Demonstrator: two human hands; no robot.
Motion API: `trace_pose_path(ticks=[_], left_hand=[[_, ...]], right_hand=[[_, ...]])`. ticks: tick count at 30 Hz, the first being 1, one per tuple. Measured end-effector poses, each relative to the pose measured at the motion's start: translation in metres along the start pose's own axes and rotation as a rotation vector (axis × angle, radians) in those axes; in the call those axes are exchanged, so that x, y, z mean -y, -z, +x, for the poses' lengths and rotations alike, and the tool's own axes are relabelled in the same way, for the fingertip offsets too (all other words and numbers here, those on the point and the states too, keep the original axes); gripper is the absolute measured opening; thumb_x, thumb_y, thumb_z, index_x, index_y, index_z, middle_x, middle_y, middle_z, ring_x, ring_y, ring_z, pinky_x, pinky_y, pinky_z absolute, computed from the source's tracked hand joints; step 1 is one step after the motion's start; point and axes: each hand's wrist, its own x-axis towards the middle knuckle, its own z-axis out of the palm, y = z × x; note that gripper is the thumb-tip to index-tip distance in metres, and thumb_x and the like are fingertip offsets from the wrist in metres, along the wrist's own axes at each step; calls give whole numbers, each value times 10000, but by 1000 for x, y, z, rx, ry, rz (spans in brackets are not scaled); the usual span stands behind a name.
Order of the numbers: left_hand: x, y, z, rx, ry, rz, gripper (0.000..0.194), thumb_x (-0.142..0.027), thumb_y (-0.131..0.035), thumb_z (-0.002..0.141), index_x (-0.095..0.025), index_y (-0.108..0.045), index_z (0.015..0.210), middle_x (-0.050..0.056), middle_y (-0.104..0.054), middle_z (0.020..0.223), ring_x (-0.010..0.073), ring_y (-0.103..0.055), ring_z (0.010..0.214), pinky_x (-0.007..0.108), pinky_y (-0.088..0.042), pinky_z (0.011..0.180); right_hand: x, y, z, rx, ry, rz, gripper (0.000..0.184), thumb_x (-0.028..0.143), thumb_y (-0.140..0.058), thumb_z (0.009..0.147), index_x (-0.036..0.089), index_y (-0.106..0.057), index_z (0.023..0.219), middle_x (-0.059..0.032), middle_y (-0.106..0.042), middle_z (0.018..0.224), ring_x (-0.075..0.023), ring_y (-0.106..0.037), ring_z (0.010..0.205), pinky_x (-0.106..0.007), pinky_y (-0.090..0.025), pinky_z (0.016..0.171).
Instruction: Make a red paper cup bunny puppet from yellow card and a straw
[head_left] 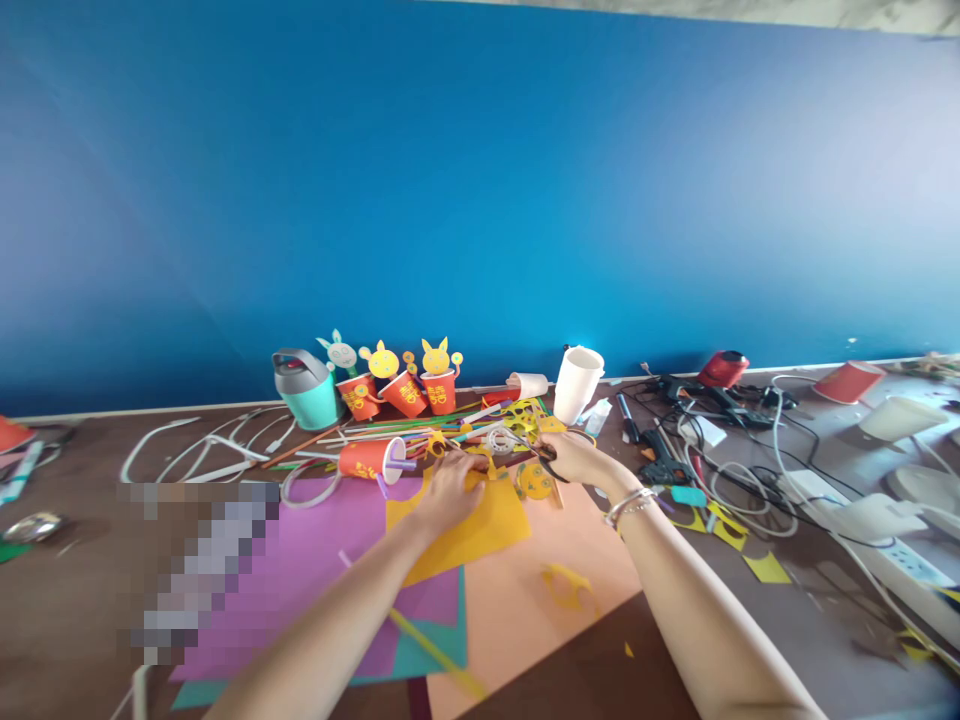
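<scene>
My left hand (452, 492) lies on an orange-yellow sheet of paper (480, 535), palm down, fingers stretched toward small yellow paper pieces at the sheet's far edge. A pair of scissors (549, 455) with dark handles is in my right hand (576, 460), whose fingers are closed around them; the blades are hard to make out. Just below that hand is a round yellow paper face (534, 481) beside a small stick. Cut yellow paper (525, 415) and a white tape roll (501, 440) lie beyond both hands. An orange paper cup (367, 460) rests on its side to the left.
Purple paper (322, 550) and peach paper (570, 560) cover the table's middle. Behind stand cups with animal faces (439, 390), a teal container (307, 395) and a white cup (577, 385). Glue guns (664, 455), cables and a power strip (900, 565) crowd the right.
</scene>
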Motion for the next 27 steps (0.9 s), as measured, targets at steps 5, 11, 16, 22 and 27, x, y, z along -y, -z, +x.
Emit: trace_pose_path(ticks=[5, 11, 16, 22, 27], left_hand=[[-6, 4, 0, 19, 18, 40, 339, -120, -632, 674, -233, -616, 993, 28, -677, 878, 220, -604, 940, 396, -441, 904], [-10, 9, 2, 6, -31, 33, 363, -123, -609, 709, -239, -578, 1051, 25, -673, 895, 222, -592, 955, 419, -402, 928], [-19, 21, 4, -111, -159, -15, 283, -141, -583, 757, -220, -579, 1028, 44, -663, 918, 217, -587, 917, 385, -441, 851], [-32, 41, -3, -658, -333, -50, 237, -102, -544, 783, -186, -546, 1004, 82, -606, 941, 218, -561, 922, 398, -437, 828], [-33, 24, -9, -172, -267, -249, 187, -217, -522, 839, -184, -567, 660, 19, -572, 623, 151, -545, 620, 295, -434, 624]], right_hand=[[13, -9, 3, -265, -106, 61, 303, 120, -529, 713, 173, -612, 999, -58, -664, 774, -189, -605, 690, -249, -367, 582], [37, -32, 7, -10, 48, 910, 271, 197, -601, 641, 169, -578, 910, 27, -583, 608, -135, -566, 536, -228, -415, 502], [36, -28, 6, -8, 70, 1031, 251, 159, -627, 579, 165, -580, 825, 44, -555, 590, -91, -497, 495, -209, -387, 470], [18, 10, 2, -431, 71, 1223, 279, 210, -669, 649, 188, -587, 915, 41, -538, 709, -49, -440, 495, -177, -347, 434], [24, 6, 4, -674, -11, 1467, 340, 251, -703, 628, 238, -588, 947, 37, -526, 779, -78, -506, 593, -190, -442, 491]])
